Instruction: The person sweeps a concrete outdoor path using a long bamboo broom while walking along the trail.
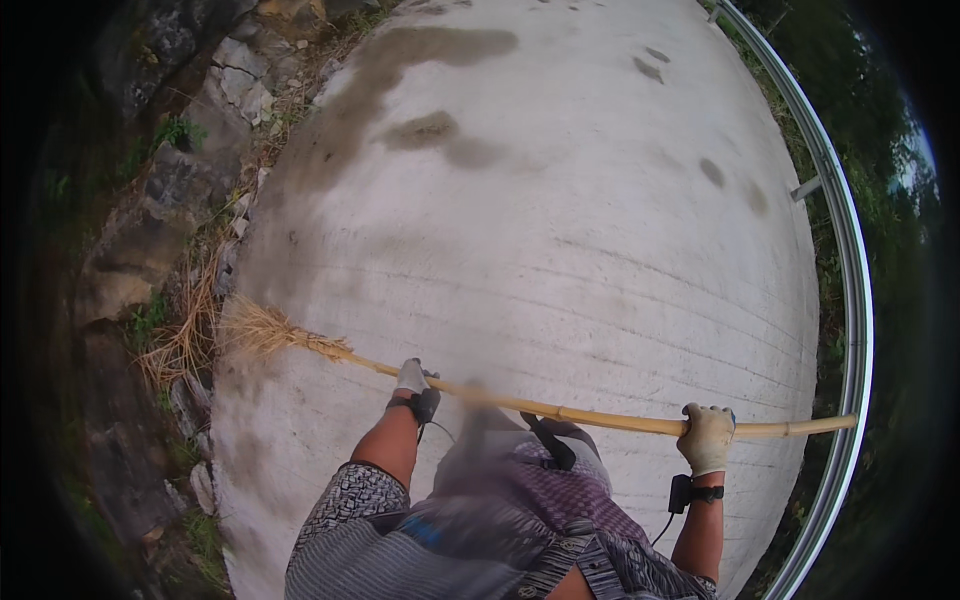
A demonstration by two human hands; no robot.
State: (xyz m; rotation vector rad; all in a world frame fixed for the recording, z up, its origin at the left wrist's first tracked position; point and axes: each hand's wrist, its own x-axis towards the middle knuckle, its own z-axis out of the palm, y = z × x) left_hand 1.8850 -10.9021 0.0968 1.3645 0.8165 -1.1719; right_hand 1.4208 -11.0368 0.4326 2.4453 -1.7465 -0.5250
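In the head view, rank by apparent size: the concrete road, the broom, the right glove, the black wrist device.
1. concrete road
2. broom, spanning most of the picture
3. right glove
4. black wrist device, smallest

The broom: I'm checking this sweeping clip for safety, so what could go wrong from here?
The broom has a long bamboo handle whose rear end reaches close to the metal guardrail; a back-swing might knock it. The bristle head lies at the concrete edge beside dry grass and rocks, where it could snag. The left hand and right hand grip far apart, so a snag might twist the handle loose.
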